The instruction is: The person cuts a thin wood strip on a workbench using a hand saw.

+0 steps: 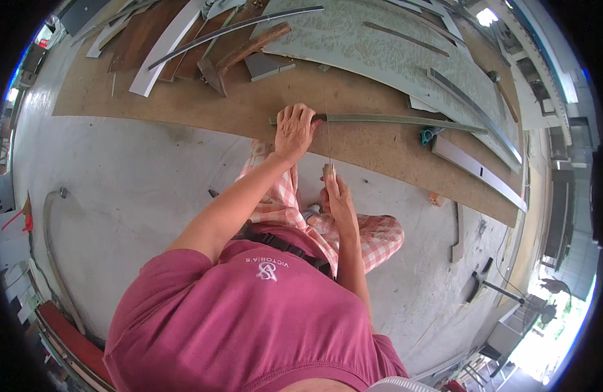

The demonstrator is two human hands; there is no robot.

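A long, narrow greenish-grey strip (406,120) lies across the brown board near its front edge. My left hand (293,134) is closed over the left part of this strip and presses it against the board. In my right hand (341,199) is the wooden handle of a saw (329,171), gripped below the board's edge. The saw's thin blade shows almost edge-on as a fine line, running away from me and meeting the strip just right of my left hand. Whether it has cut into the strip I cannot tell.
The brown board (184,108) carries a hammer (236,55), a patterned pale green sheet (354,52), a teal tape measure (427,135) and a long silver bar (481,171). More strips lie at the far left. A fan (551,307) stands at the lower right.
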